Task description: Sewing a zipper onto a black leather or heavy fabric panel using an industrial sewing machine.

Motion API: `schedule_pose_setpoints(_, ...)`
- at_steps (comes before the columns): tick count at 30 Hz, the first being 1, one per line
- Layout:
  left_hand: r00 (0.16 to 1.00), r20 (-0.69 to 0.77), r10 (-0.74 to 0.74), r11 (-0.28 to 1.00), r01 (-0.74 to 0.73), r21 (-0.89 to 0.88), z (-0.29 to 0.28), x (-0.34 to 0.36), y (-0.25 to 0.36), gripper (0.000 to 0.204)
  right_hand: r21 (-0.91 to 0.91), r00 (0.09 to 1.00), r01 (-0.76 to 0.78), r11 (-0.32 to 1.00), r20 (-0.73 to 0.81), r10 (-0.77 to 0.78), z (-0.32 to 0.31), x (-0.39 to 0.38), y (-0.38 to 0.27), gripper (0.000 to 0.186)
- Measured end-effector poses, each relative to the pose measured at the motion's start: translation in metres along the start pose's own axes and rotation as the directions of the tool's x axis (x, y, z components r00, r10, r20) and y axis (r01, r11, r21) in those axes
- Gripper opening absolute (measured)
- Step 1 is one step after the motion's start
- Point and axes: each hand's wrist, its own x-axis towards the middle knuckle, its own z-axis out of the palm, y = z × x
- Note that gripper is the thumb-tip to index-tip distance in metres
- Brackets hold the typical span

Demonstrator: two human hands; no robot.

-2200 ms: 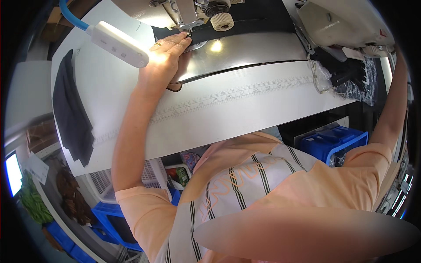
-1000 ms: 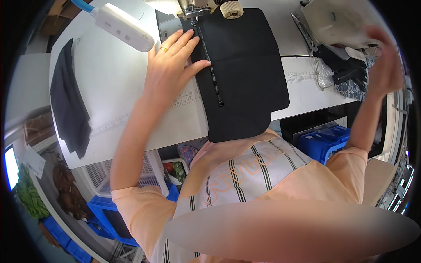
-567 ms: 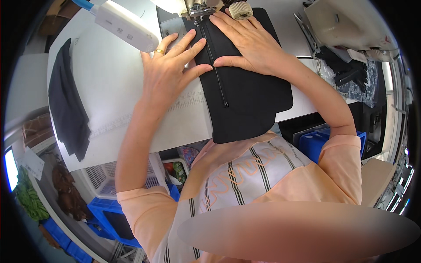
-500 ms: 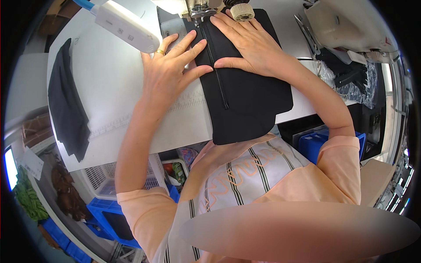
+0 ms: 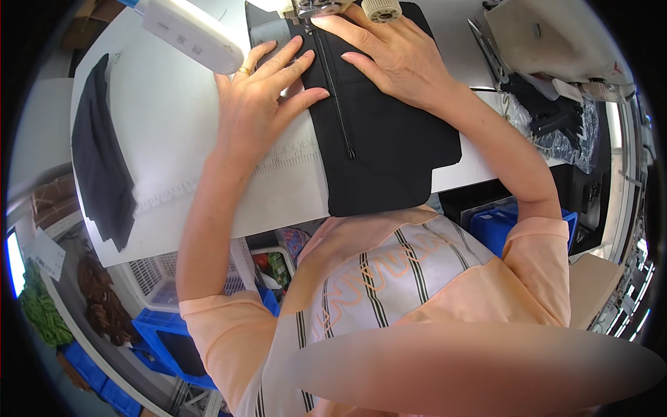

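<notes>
"When looking down through the head view, how best to read the step in hand?"

"Probably steadying and aligning a black zippered fabric panel [image 5: 389, 146] at the presser foot [image 5: 308, 28] of a sewing machine [image 5: 321, 8]. Laid over the white tabletop [image 5: 167, 132], reaching slightly past the front edge."

"And the fingers?"

"Spread open on the left hand [image 5: 256, 108], with the thumb tip touching the panel's left margin. Fanned flat on the right hand [image 5: 411, 66], right of the zipper [image 5: 333, 92], with some tips hidden behind the ribbed knob [image 5: 382, 10]. Gripping nothing with either."

"Calls for what, as a next move?"

"Likely light, even pressure from both hands, with the zipper lined up straight beside the foot. Cannot tell the needle's position."

"Anything in the way?"

"Perhaps the white oblong device [image 5: 191, 35] on a blue cable [image 5: 129, 3], close to the left fingers. Also to note: dark cloth [image 5: 102, 160] along the left edge; by the right edge, black fabric pieces [image 5: 552, 115] with clear plastic [image 5: 585, 146], near a metal tool [image 5: 497, 72] of unclear kind."
</notes>
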Motion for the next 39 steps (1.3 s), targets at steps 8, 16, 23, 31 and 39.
schedule_pose_setpoints(8, 1.0, 0.004, 0.015, 1.0, -0.015, -0.007, -0.001, 0.001, -0.001, 0.047, -0.093, 0.999, -0.018, 0.995, 0.043, 0.022, 0.004, -0.006, 0.003, 0.045)
schedule_pose_setpoints(16, 1.0, -0.01, 0.009, 0.994, -0.01, -0.104, -0.002, 0.0, -0.006, 0.047, 0.024, 0.995, 0.062, 0.998, 0.08, -0.064, -0.01, -0.004, 0.003, 0.034)
schedule_pose_setpoints(23, 0.958, 0.267, 0.108, 0.969, -0.042, -0.241, -0.059, -0.079, 0.062, 0.063, 0.309, 0.885, 0.076, 0.948, 0.416, -0.207, -0.095, -0.08, -0.048, 0.079)
schedule_pose_setpoints(31, 0.982, 0.11, 0.153, 0.978, -0.135, -0.157, -0.038, -0.069, 0.085, 0.038, 0.485, 0.982, -0.145, 0.862, 0.18, 0.064, -0.082, -0.084, -0.064, 0.021)
schedule_pose_setpoints(39, 0.963, 0.239, -0.123, 0.73, 0.251, -0.636, -0.034, -0.027, 0.069, 0.031, 0.509, 0.988, 0.156, 0.847, -0.07, -0.14, -0.107, -0.088, -0.078, 0.024)
